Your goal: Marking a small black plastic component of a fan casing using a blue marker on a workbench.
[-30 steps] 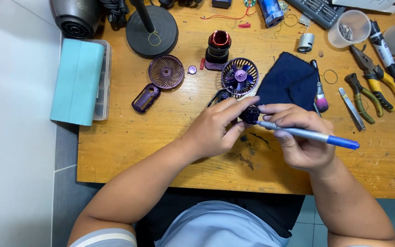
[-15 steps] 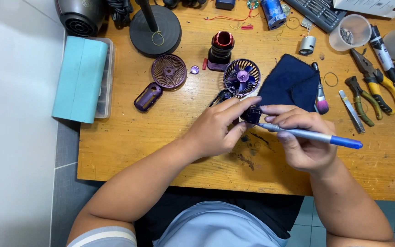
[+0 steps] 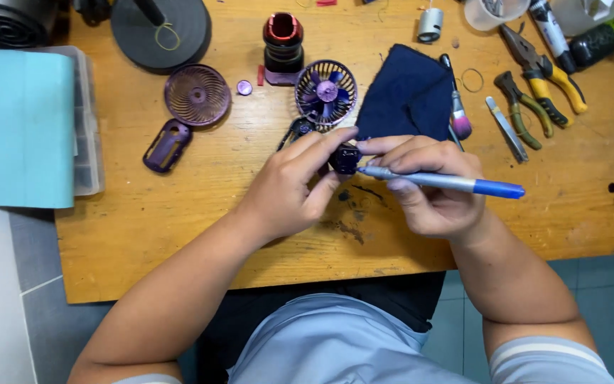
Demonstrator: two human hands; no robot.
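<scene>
From above the wooden table, both hands meet near its middle. The left hand pinches a small dark part between thumb and forefinger, closed tight on it. The right hand grips a blue-tipped screwdriver lying almost level, its tip against the part; that hand's forefinger also touches the part from above. The hands sit close together, knuckles nearly touching, just above the tabletop.

Just behind them lies a purple fan head with its blades showing, and beside it a dark blue cloth. A round purple grille and a purple cover piece lie to the left, well apart from the hands. A small brush rests along the cloth's edge. Pliers lie far right. A clear box with a teal lid sits at the left edge.
</scene>
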